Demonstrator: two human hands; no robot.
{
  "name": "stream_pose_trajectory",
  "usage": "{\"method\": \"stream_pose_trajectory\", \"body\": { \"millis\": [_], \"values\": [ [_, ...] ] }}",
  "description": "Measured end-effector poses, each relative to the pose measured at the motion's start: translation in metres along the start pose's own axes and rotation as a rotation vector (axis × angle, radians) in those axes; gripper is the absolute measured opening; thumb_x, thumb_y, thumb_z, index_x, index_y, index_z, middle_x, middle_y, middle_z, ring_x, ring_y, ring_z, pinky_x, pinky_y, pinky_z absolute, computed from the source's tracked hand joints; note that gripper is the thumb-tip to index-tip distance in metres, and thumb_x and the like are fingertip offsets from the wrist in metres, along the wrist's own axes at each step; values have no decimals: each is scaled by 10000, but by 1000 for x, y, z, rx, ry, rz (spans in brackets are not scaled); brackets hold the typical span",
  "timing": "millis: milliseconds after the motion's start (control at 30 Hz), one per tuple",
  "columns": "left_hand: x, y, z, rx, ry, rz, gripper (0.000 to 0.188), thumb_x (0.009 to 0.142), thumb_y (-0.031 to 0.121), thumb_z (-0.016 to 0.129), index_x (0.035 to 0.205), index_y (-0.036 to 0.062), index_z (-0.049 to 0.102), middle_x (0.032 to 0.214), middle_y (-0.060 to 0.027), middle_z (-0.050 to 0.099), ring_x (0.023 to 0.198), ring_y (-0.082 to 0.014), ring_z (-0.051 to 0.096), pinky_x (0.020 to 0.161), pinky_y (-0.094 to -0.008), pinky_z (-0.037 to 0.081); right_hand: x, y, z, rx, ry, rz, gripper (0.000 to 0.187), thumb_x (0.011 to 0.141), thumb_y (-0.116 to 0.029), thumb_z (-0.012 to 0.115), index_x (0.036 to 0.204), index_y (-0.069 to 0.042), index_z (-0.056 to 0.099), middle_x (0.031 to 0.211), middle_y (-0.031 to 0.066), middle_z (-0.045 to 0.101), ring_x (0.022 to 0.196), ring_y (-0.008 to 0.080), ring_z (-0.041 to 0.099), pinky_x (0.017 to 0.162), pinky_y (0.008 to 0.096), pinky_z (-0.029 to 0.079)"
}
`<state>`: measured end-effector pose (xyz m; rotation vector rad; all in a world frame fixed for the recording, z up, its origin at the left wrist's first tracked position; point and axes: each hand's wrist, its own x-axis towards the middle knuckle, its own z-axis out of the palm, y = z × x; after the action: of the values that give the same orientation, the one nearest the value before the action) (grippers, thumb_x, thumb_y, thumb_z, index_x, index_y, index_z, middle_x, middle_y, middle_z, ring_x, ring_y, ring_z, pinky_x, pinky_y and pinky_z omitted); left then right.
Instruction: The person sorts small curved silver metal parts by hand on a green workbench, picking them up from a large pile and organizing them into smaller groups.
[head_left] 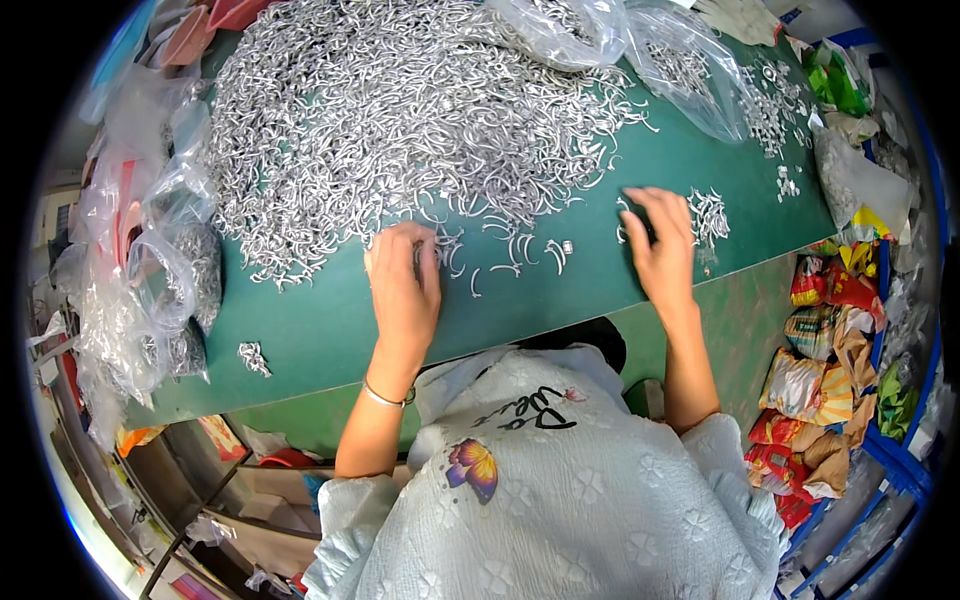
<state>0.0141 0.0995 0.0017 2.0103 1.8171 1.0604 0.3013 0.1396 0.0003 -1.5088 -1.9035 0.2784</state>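
A large heap of small curved silver metal pieces [400, 120] spreads over the green table [300, 335]. My left hand [403, 285] rests at the heap's near edge, its fingers loosely bent downward and its thumb a little apart. Several loose pieces lie just right of that thumb; its fingertips are partly hidden. Farther right, my right hand [662, 245] hovers low over the table with thumb and forefinger spread. A curved piece [621, 204] shows close to those fingertips. Between my hands lie scattered curved pieces [515, 248]. A small pile of pieces [710, 218] sits right beside my right hand.
Clear plastic bags [690, 75] with metal pieces lie at the back right, near scattered small parts [770, 110]. Filled bags [195, 270] stand at the left edge. A little cluster [254, 357] lies front left. Shelves with colourful packages [800, 385] stand at the right.
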Motion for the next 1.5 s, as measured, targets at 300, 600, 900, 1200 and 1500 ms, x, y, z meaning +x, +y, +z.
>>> {"method": "stream_pose_trajectory", "body": {
  "millis": [300, 600, 900, 1200, 1500],
  "values": [
    [8, 71, 51, -316, -184, 166, 132, 842, -39, 647, 963, 12, 633, 909, -148, 640, 819, -322, 622, 733, -384, 504, 0, 18, -9, 13, -36, -12, 164, 801, 5, 692, 960, 12, 652, 931, 141, 619, 863, 318, 569, 786, 389, 457],
    [17, 86, 79, -290, -333, 277, 300, 828, 7, 640, 1126, 34, 613, 1154, -138, 592, 1064, -326, 560, 900, -414, 426, -17, 8, -26, 63, -53, 72, 173, 788, -56, 730, 919, -4, 631, 915, 143, 608, 864, 333, 579, 761, 396, 465],
    [-2, 56, 54, 7, -293, 299, 243, 777, -33, 637, 1005, 50, 634, 1126, -85, 577, 1097, -269, 553, 905, -418, 366, -28, -8, -9, 99, -222, -22, 189, 818, -58, 692, 973, -3, 600, 999, 151, 546, 902, 354, 567, 782, 424, 469],
    [-7, 60, 50, 89, -240, 241, 255, 776, -42, 634, 1010, 58, 630, 1106, -80, 573, 1079, -262, 553, 888, -412, 347, -10, 3, -17, -287, 123, 57, 234, 824, -83, 691, 1042, -34, 622, 1045, 147, 562, 1009, 321, 526, 857, 428, 402],
    [-16, 30, 28, 138, -152, 148, 272, 771, -82, 601, 997, 64, 643, 1069, -69, 584, 1050, -255, 552, 893, -395, 337, -6, -19, 12, -14, -173, -141, 160, 814, -116, 702, 932, -57, 613, 919, 81, 567, 894, 281, 519, 758, 395, 369]
  ]
}}
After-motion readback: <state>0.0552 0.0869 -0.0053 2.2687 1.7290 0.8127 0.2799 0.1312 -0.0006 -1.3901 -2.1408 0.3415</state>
